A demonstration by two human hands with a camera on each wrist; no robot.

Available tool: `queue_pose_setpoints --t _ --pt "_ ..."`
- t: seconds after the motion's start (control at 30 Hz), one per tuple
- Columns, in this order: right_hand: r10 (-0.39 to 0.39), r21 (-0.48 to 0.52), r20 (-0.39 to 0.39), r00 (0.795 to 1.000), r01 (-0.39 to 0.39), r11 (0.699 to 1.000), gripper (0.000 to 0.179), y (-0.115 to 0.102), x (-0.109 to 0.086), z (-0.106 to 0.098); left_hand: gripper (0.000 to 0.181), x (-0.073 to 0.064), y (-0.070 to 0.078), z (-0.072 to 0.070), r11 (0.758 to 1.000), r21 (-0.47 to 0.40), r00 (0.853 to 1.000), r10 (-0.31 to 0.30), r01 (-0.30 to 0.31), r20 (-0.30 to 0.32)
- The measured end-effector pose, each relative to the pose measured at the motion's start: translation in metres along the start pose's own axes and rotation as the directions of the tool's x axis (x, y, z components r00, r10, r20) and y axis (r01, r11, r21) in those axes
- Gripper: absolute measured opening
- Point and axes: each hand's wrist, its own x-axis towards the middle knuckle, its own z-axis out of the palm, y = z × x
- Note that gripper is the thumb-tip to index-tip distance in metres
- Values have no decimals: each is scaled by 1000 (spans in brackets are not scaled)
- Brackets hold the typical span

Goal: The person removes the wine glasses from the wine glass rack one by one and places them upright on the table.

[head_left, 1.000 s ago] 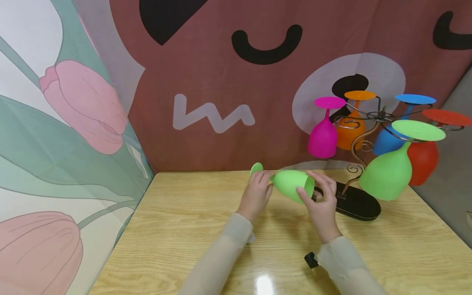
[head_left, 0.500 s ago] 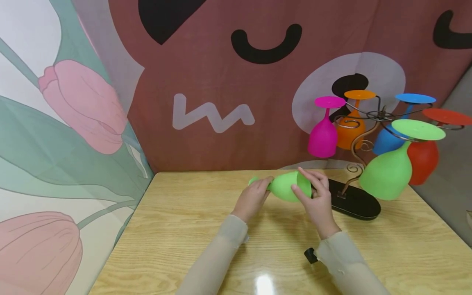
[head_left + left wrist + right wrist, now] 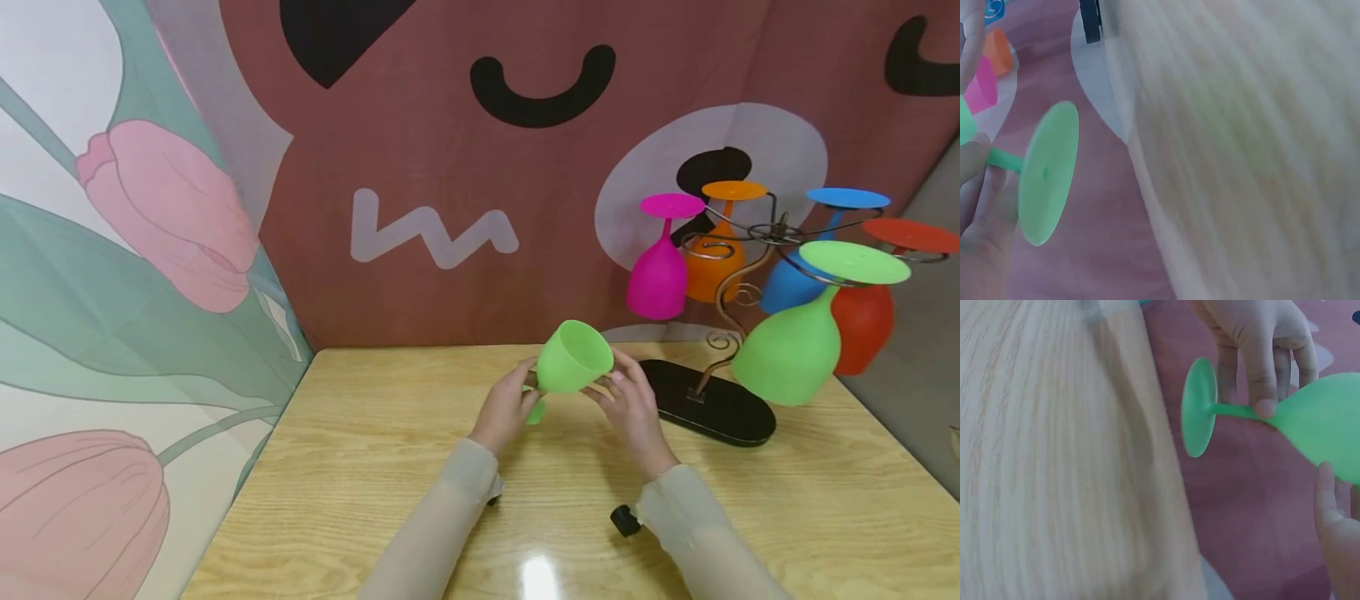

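A light green plastic goblet (image 3: pixel 558 367) is held tilted above the table, its mouth toward the head camera and up to the right. My left hand (image 3: pixel 504 411) pinches its stem just under the bowl, between thumb and fingers; the round foot (image 3: pixel 1049 174) sticks out past them. At the other side, my right hand (image 3: pixel 633 412) holds the bowl, some fingers hidden behind it. A digit of that hand (image 3: pixel 1338 534) touches the lower side of the bowl in the right wrist view.
A wire rack with a black base (image 3: pixel 720 417) stands at right on the wooden table (image 3: pixel 360 467). From it hang upside-down goblets: magenta (image 3: pixel 657 283), orange (image 3: pixel 712 271), blue (image 3: pixel 795 283), red (image 3: pixel 862 329) and green (image 3: pixel 787 350). A printed cloth (image 3: pixel 420 300) hangs behind.
The goblet has turned from lying sideways to mouth up and toward the camera, its foot dropping lower. My right hand has shifted from the rim to the bowl's right side.
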Motion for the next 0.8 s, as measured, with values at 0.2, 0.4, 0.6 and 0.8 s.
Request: queue_pose_setpoints --t 0.2,0.4,0.6,0.8 --pt "90 -47 21 996 -89 995 35 19 6 -1 52 2 -13 4 992 -119 997 -46 40 -55" --pt "175 -244 -15 984 -173 954 53 38 18 7 55 6 -19 3 988 -146 994 -61 48 -88" --pt "220 -333 -35 975 -219 917 58 56 26 16 53 8 -25 -1 988 -141 991 -74 58 -110" --pt "243 -357 -26 970 -236 904 61 73 32 29 44 11 -40 -3 991 -118 991 -81 68 -107"
